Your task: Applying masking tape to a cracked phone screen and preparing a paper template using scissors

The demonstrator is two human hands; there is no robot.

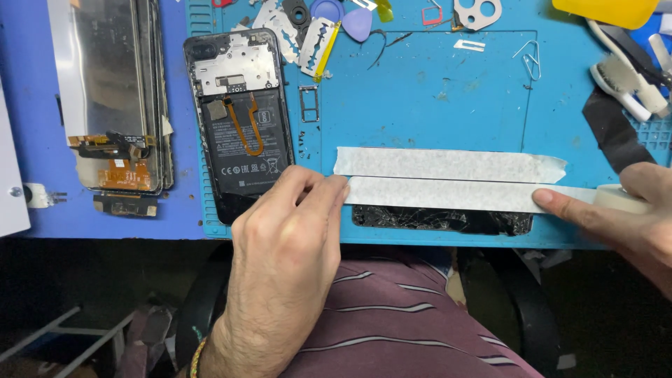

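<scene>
A cracked black phone screen [441, 221] lies on the blue work mat [434, 105] near its front edge. Two strips of white tape cover it: an upper strip [448, 165] and a lower strip [441, 194]. My left hand [287, 231] presses the left end of the lower strip down with its fingertips. My right hand [630, 210] holds the tape roll [623, 198] at the right end, with the thumb laid on the tape.
An opened phone [238, 119] with bare battery lies left on the mat. Spare screen panels [112, 91] are stacked further left. Razor blades [318, 42], picks, a paperclip [532, 59], a brush [630, 87] and a yellow object [605, 10] lie along the back.
</scene>
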